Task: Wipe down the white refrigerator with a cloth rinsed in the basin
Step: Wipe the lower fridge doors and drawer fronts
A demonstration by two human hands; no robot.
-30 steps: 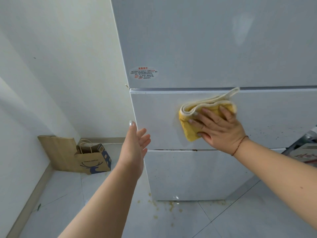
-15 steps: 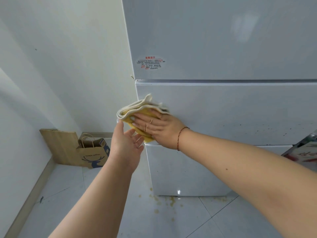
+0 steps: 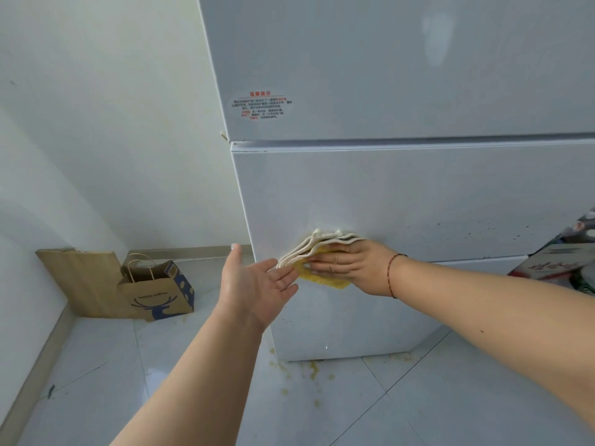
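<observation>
The white refrigerator fills the upper right, with a red-print sticker on its top door. My right hand presses a folded yellow and white cloth flat against the lower edge of the middle door, near the fridge's left corner. My left hand hovers open, palm up, just left of the cloth, its fingertips close to the cloth's edge. Dark specks dot the middle door at the right. No basin is in view.
A brown paper bag with a deer print and a flat cardboard piece stand in the floor corner at the left. Yellowish spills stain the tiles under the fridge. Boxes sit at the right edge.
My right hand swept the cloth left across the middle door, then down to its lower edge. My left hand stayed open beside the fridge's left corner.
</observation>
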